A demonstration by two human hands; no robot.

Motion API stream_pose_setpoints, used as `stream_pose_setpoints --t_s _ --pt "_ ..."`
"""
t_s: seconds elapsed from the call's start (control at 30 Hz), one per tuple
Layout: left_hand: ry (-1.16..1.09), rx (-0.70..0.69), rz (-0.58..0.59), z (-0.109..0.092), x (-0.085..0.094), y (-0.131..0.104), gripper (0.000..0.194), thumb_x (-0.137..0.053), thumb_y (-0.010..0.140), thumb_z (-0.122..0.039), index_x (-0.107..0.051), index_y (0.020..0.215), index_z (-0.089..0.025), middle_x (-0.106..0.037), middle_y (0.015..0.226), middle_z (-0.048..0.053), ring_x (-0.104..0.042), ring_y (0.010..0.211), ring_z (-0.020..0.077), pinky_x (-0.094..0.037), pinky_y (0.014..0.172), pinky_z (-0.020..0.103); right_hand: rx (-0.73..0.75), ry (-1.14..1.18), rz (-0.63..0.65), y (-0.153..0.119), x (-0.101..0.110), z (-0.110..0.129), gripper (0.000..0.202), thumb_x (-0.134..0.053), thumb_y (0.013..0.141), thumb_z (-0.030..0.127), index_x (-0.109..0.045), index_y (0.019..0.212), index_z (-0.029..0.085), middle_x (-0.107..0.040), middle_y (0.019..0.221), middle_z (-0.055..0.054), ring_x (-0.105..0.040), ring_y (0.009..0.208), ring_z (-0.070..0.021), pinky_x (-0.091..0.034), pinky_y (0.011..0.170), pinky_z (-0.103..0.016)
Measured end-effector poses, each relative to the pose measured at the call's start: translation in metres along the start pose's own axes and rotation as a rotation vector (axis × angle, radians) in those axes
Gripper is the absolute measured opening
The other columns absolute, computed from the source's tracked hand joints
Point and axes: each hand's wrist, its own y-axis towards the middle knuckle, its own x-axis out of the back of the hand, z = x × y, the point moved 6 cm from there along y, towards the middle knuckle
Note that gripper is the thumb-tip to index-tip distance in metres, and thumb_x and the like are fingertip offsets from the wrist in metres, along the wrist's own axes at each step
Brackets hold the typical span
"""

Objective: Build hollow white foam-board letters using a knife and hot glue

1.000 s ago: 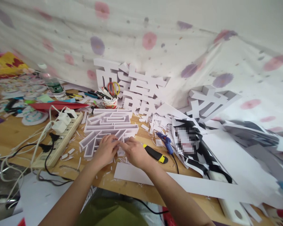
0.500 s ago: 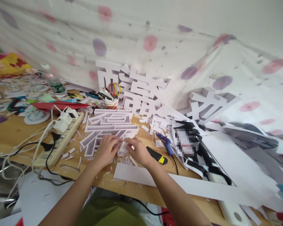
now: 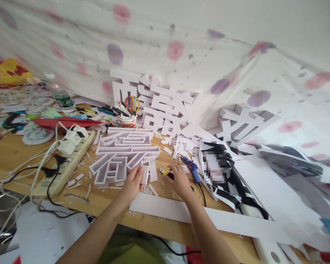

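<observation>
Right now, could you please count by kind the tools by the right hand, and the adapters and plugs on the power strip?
Glue gun: 1
Utility knife, partly covered: 1
White adapters: 3
Black plugs: 2
Total: 7

Forearms (image 3: 112,222) forward, left hand (image 3: 134,180) in a pinch, right hand (image 3: 181,185) (near it) palm-down, fingers (image 3: 176,171) curved.

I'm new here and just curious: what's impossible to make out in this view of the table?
All in the head view:
Yellow-and-black cutter: its middle is covered by the right hand, so the grip is unclear.
White frame: the part behind the left hand is hidden.
Bottle label: wording too small to read.
Black-and-white sheet: pixelation blurs one patch.
Glue gun: its cord disappears at the white strip.
</observation>
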Motion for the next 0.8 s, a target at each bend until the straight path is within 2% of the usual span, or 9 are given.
stream_pose_setpoints --t_s 0.07,0.13,0.27,0.37,0.43,0.5,0.57,0.67,0.8 --pt "-0.151 0.074 0.054 0.001 -0.008 -0.003 0.047 -0.054 0.066 -0.066 -0.044 0.069 -0.020 -0.030 0.041 -0.011 -0.025 0.033 0.0041 -0.020 0.035 0.017 0.012 -0.159 0.022 -0.005 -0.006 -0.017 0.027 -0.064 0.075 0.032 -0.058 0.098 0.018 -0.060 0.099 -0.011 -0.053 0.098 -0.0277 -0.042 0.085 -0.041" --pt "-0.271 0.114 0.126 -0.001 -0.017 -0.005 0.049 -0.059 0.063 -0.066 -0.042 0.065 -0.019 -0.030 0.040 -0.012 -0.021 0.033 0.0024 -0.016 0.033 0.016 0.019 -0.225 0.032 -0.010 -0.011 -0.026 0.027 -0.063 0.076 0.033 -0.059 0.097 0.017 -0.059 0.100 -0.012 -0.052 0.100 -0.0287 -0.042 0.086 -0.042" --pt "-0.398 0.151 0.168 -0.005 -0.025 -0.008 0.049 -0.064 0.061 -0.061 -0.038 0.060 -0.019 -0.033 0.042 -0.011 -0.020 0.033 0.0012 -0.012 0.032 0.015 -0.006 -0.156 -0.002 -0.014 -0.006 -0.025 0.024 -0.055 0.081 0.028 -0.055 0.103 0.018 -0.060 0.099 -0.011 -0.056 0.096 -0.0266 -0.044 0.082 -0.040" --pt "-0.434 0.147 0.181 -0.007 -0.028 -0.009 0.049 -0.063 0.064 -0.058 -0.036 0.057 -0.019 -0.032 0.043 -0.011 -0.021 0.033 0.0010 -0.012 0.031 0.015 0.006 0.026 -0.021 -0.019 0.009 -0.006 0.028 -0.048 0.085 0.029 -0.048 0.111 0.018 -0.062 0.098 -0.010 -0.060 0.088 -0.0230 -0.046 0.074 -0.035" --pt "-0.450 0.155 0.197 -0.007 -0.030 -0.010 0.048 -0.062 0.066 -0.057 -0.034 0.056 -0.019 -0.032 0.043 -0.011 -0.021 0.032 0.0008 -0.012 0.031 0.015 0.119 0.108 -0.006 -0.024 0.020 0.018 0.029 -0.050 0.084 0.031 -0.047 0.110 0.018 -0.063 0.097 -0.009 -0.060 0.084 -0.0212 -0.046 0.071 -0.032" --pt "-0.455 0.169 0.181 -0.005 -0.031 -0.010 0.047 -0.062 0.065 -0.057 -0.036 0.057 -0.018 -0.032 0.043 -0.011 -0.021 0.032 0.0009 -0.012 0.031 0.015 0.229 0.107 0.071 -0.030 0.025 0.043 0.030 -0.055 0.081 0.032 -0.050 0.108 0.020 -0.064 0.094 -0.008 -0.060 0.082 -0.0202 -0.044 0.070 -0.029" --pt "-0.460 0.192 0.148 -0.003 -0.032 -0.011 0.047 -0.065 0.062 -0.058 -0.040 0.059 -0.018 -0.032 0.042 -0.011 -0.022 0.031 0.0009 -0.012 0.032 0.015 0.272 0.052 0.147 -0.033 0.026 0.060 0.021 -0.057 0.077 0.028 -0.055 0.097 0.020 -0.065 0.086 -0.006 -0.059 0.076 -0.0188 -0.042 0.065 -0.027" --pt "-0.472 0.216 0.129 -0.001 -0.033 -0.013 0.048 -0.068 0.058 -0.058 -0.042 0.059 -0.017 -0.032 0.041 -0.011 -0.022 0.031 0.0004 -0.013 0.033 0.015 0.273 -0.044 0.248 -0.034 0.022 0.072 0.016 -0.057 0.072 0.022 -0.057 0.087 0.019 -0.065 0.079 -0.004 -0.059 0.072 -0.0184 -0.038 0.061 -0.025" --pt "-0.482 0.196 0.156 -0.004 -0.035 -0.015 0.049 -0.068 0.059 -0.057 -0.039 0.054 -0.017 -0.033 0.040 -0.010 -0.024 0.032 0.0007 -0.015 0.034 0.015 0.291 -0.083 0.325 -0.034 0.018 0.075 0.023 -0.054 0.071 0.020 -0.058 0.093 0.019 -0.066 0.084 -0.004 -0.060 0.077 -0.0185 -0.037 0.064 -0.025"
